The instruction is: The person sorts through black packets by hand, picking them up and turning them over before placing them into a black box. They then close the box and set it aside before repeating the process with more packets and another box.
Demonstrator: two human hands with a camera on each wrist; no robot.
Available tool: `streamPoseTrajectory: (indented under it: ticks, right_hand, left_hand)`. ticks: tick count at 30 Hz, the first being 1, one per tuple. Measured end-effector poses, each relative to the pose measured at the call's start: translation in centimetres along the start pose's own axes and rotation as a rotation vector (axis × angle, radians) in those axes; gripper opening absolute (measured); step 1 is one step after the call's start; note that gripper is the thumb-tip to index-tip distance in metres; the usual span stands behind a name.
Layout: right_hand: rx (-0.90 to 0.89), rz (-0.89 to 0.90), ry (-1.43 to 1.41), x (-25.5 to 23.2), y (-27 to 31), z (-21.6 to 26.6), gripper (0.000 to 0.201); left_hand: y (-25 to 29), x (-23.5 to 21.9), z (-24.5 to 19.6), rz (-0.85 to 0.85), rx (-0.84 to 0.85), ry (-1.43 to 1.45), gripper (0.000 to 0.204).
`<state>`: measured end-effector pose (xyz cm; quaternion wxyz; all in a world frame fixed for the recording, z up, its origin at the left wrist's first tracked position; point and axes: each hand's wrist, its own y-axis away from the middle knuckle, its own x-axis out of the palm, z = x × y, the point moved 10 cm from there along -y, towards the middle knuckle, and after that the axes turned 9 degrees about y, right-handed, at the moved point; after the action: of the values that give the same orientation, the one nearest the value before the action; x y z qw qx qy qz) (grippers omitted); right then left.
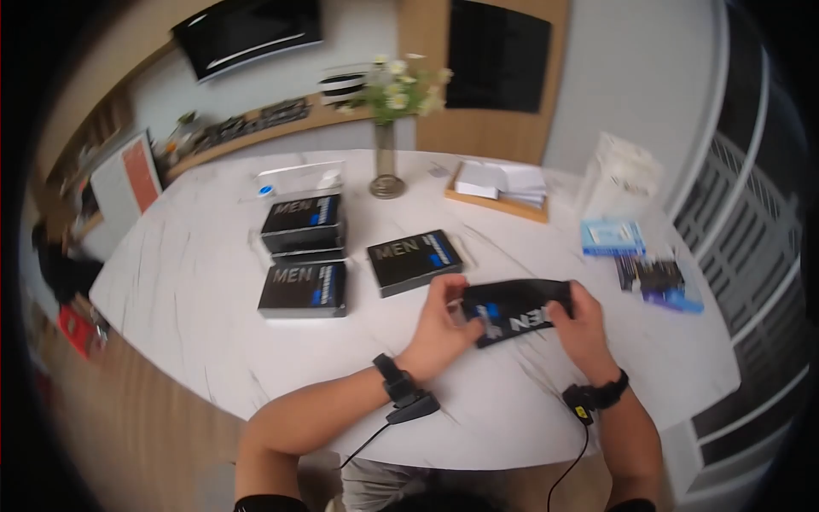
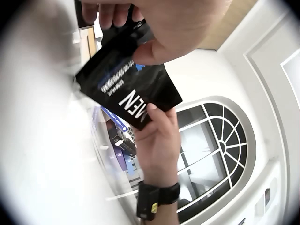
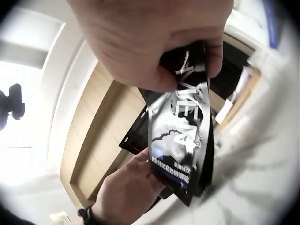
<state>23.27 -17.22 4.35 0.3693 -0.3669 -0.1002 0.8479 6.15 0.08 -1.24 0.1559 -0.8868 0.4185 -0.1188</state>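
Glossy black foil sachets printed MEN are held up over the white table, layered together at the edge in the right wrist view. My left hand grips their left end, thumb across the front. At the other end my right hand pinches them, its thumb on the printed face. White MEN lettering and smaller text show on the front sachet in the left wrist view. Just beyond the left hand lies a black MEN box.
More black MEN boxes stand to the left, some stacked. Behind them are a clear tray and a vase of flowers. A wooden tray of papers, a white bag and blue packs sit towards the right.
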Motion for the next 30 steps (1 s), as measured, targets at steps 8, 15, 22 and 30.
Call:
streamPoseTrajectory:
  ticks: [8, 15, 22, 30]
  right_hand:
    - [-0.661, 0.264, 0.675, 3.1, -0.7, 17.7, 0.021]
    - [-0.358, 0.167, 0.31, 4.5, -3.0, 14.8, 0.071]
    - [0.292, 0.303, -0.819, 9.2, 2.7, 3.3, 0.061]
    - [-0.028, 0.224, 0.121, 1.1, -0.9, 4.4, 0.032]
  left_hand:
    - [1.0, 1.5, -9.0, 0.102, 0.27, -0.072, 0.085]
    - [-1.2, -0.3, -2.9, 0.064, -0.037, 0.396, 0.025]
    - [-0.8, 0.0, -3.6, -0.013, -0.217, 0.847, 0.031]
    - [-2.1, -3.7, -5.8, -0.073, 0.224, 0.207, 0.063]
